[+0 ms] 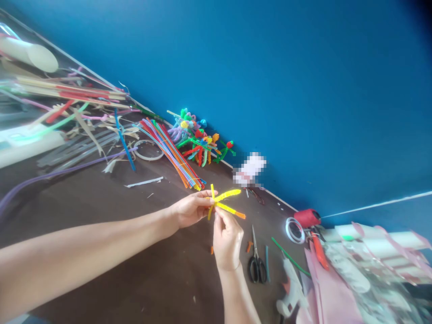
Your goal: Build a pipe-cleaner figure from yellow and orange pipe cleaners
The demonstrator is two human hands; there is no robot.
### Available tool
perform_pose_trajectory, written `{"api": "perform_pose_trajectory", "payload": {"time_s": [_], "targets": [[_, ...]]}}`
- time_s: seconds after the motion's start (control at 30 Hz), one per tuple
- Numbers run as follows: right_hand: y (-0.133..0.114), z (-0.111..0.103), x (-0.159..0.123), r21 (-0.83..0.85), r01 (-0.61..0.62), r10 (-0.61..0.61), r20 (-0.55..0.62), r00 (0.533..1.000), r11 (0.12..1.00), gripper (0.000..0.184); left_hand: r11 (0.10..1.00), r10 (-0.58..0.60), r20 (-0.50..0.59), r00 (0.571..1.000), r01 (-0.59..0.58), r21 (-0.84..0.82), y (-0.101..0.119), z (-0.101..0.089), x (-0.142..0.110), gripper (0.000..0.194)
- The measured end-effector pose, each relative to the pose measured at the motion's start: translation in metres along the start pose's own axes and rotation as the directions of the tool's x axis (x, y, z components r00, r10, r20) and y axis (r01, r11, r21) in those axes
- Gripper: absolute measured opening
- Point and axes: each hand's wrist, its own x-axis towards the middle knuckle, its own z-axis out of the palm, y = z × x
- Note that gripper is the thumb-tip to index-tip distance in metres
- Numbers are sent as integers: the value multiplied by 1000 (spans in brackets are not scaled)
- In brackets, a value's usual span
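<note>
Between my hands, above the dark table, is a small yellow pipe-cleaner figure [227,195] with several limbs, one of them tipped in orange. My left hand [195,208] pinches it from the left near where the limbs cross. From below, my right hand [228,238] closes thumb and fingers on the same crossing; the exact contact is hidden by the fingers. Black-handled scissors [257,265] lie to the right of my right hand, beside a short orange piece [249,246] and a blue-grey pipe cleaner [267,263].
A bundle of coloured pipe cleaners [178,155] lies behind my left hand, with finished pipe-cleaner figures [202,139] against the blue wall [256,67]. A white glue gun [292,288], a tape roll [294,230] and pink sheets [332,288] are at right. Sticks and scraps [74,90] crowd the left.
</note>
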Motion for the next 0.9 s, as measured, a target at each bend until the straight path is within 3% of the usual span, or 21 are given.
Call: {"api": "perform_pose_trajectory", "payload": {"time_s": [0.1,0.2,0.37,0.5,0.63,0.77,0.9], "targets": [[2,0,2,116,-116,117,4,993,986,21,1000,-27,71,997,28,-6,0,2,-2,22],[4,-1,5,269,-250,235,87,968,930,19,997,-82,113,990,80,25,0,1,-3,19],[12,-9,10,350,-444,362,278,890,824,20,971,-140,42,989,129,201,4,-3,1,15],[20,-19,15,376,-434,262,428,865,819,19,907,-201,12,979,182,379,8,-3,3,19],[30,-28,16,290,-344,160,511,845,893,14,831,-229,32,973,178,527,9,2,-1,18],[37,-31,14,253,-432,179,649,739,865,17,751,-225,26,974,156,641,7,7,-3,17],[35,-27,13,263,-510,281,590,757,819,14,593,-107,35,994,35,804,3,6,-2,11]]}}
